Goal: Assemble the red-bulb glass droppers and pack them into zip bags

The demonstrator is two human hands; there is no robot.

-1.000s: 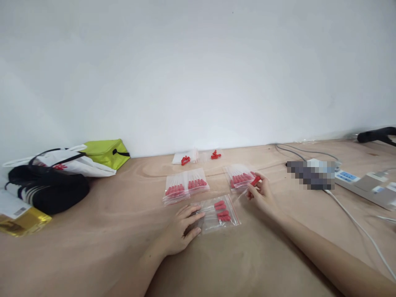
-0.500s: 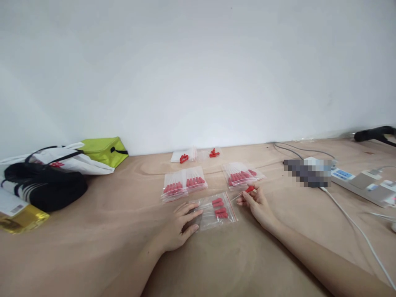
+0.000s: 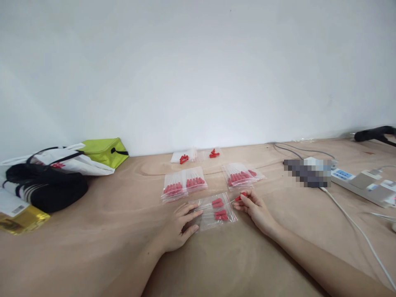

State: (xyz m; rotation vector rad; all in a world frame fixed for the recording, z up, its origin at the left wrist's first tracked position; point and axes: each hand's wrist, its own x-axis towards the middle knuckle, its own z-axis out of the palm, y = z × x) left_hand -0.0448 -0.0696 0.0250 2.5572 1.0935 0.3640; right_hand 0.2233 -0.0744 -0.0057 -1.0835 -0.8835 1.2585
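A clear zip bag (image 3: 206,222) lies flat on the table (image 3: 198,260), with several red-tipped sticks (image 3: 220,215) inside. My left hand (image 3: 182,227) rests on the bag's left edge, fingers spread. At the bag's right, zipped edge my right hand (image 3: 253,208) pinches a separate stick by its red end (image 3: 240,196); its thin pale shaft points left, over the bag's edge. Whether the shaft's tip is inside the bag is too small to tell.
Filled bags lie behind at left (image 3: 175,187) and right (image 3: 243,175); two bags with red pieces (image 3: 184,158) sit near the wall. Far left are a black bag (image 3: 57,189) and a green bag (image 3: 103,150). A power strip (image 3: 359,185) and cables lie right.
My right hand has moved left and slightly nearer with the stick, bringing its shaft over the bag's right edge. My left hand has stayed in place.
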